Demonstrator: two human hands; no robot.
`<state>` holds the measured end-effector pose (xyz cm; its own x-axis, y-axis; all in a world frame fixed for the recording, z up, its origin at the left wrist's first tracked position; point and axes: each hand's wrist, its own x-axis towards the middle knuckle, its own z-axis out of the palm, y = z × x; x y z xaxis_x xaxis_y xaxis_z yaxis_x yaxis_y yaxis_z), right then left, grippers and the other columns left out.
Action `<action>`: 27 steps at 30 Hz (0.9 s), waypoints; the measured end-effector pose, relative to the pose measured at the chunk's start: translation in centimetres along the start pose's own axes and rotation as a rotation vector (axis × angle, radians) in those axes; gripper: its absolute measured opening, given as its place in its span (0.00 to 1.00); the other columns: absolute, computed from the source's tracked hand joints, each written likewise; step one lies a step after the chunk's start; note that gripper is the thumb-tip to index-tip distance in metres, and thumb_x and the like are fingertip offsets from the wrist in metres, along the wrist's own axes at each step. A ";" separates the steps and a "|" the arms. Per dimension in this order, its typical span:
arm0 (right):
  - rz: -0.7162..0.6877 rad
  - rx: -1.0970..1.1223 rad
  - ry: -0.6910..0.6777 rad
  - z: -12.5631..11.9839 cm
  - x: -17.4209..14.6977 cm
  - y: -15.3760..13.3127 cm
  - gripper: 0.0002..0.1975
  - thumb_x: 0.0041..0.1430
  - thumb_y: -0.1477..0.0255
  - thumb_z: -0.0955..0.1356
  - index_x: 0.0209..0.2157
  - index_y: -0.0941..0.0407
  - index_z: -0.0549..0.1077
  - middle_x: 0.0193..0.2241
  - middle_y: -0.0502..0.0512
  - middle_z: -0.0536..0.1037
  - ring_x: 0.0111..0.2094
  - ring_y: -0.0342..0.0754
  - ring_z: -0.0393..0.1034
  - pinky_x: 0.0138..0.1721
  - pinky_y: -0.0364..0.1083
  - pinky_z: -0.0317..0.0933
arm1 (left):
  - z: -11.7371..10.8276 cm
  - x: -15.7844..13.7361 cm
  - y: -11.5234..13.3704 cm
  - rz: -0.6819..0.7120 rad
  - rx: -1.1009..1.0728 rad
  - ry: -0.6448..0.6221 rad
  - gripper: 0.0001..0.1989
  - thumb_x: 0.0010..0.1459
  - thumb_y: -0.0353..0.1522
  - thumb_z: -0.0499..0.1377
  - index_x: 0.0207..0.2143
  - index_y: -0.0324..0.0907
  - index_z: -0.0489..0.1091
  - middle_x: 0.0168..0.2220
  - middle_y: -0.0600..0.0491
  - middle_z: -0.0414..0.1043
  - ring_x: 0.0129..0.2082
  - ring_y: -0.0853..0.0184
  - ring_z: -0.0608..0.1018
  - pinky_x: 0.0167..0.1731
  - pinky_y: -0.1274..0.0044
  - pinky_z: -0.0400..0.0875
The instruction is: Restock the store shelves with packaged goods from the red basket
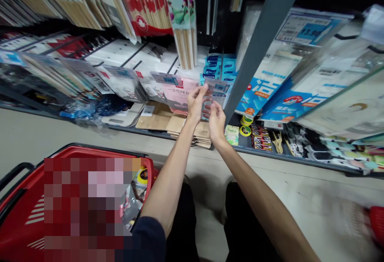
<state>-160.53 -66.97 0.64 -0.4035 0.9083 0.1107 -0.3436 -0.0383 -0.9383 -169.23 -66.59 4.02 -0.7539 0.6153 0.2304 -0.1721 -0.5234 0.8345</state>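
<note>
In the head view my left hand (196, 101) reaches to the lower hanging row, its fingers stretched forward at the edge of a price tag (220, 87). Beside it, my right hand (217, 121) is slightly curled with fingers apart, and a ring shows on one finger. Both hands are in front of a pale blue hanging packet (218, 100), partly hidden by my fingers. I cannot make out whether they touch it. Behind hang several bright blue packets (220, 67). A pink packet (175, 96) hangs just left of my left hand.
A grey shelf post (264, 42) slants down right of my hands. Blue-and-white packs (258, 94) hang beyond it. Wooden boards (154, 116) and small goods lie on the bottom shelf. A red basket (75, 150), partly pixelated, stands on the floor at left. Packaged chopsticks (147, 6) hang above.
</note>
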 end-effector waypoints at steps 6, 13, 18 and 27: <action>-0.018 0.240 0.074 1.9 -0.7 -2.8 0.21 0.61 0.54 0.70 0.49 0.52 0.71 0.35 0.48 0.78 0.31 0.41 0.73 0.35 0.42 0.70 | 0.0 -1.1 1.0 -0.061 -0.016 -0.063 0.18 0.51 0.42 0.72 0.27 0.41 0.69 0.25 0.58 0.69 0.20 0.77 0.71 0.17 0.85 0.63; 0.139 0.402 0.272 2.7 -0.4 -5.2 0.14 0.59 0.59 0.72 0.31 0.54 0.71 0.23 0.43 0.68 0.21 0.37 0.60 0.23 0.38 0.59 | -0.9 -1.6 2.4 -0.133 0.040 -0.196 0.19 0.53 0.41 0.72 0.27 0.41 0.65 0.26 0.58 0.69 0.24 0.76 0.75 0.25 0.84 0.71; 0.178 0.353 0.345 3.0 -0.4 -5.4 0.11 0.58 0.62 0.73 0.32 0.55 0.74 0.23 0.43 0.70 0.20 0.37 0.57 0.21 0.39 0.58 | -0.8 -2.3 2.9 -0.142 0.075 -0.181 0.19 0.55 0.41 0.71 0.28 0.40 0.66 0.26 0.58 0.70 0.25 0.75 0.75 0.25 0.84 0.70; 0.142 0.234 0.284 2.1 0.2 -4.9 0.13 0.60 0.58 0.71 0.36 0.53 0.73 0.23 0.43 0.70 0.19 0.38 0.60 0.19 0.40 0.60 | -0.3 -2.6 2.6 -0.147 0.070 -0.161 0.14 0.62 0.39 0.66 0.31 0.40 0.69 0.27 0.56 0.72 0.25 0.72 0.76 0.24 0.81 0.70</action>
<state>-160.71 -67.42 5.92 -0.2218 0.9649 -0.1404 -0.4987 -0.2360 -0.8340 -167.91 -69.74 5.39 -0.6116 0.7714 0.1758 -0.2243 -0.3821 0.8965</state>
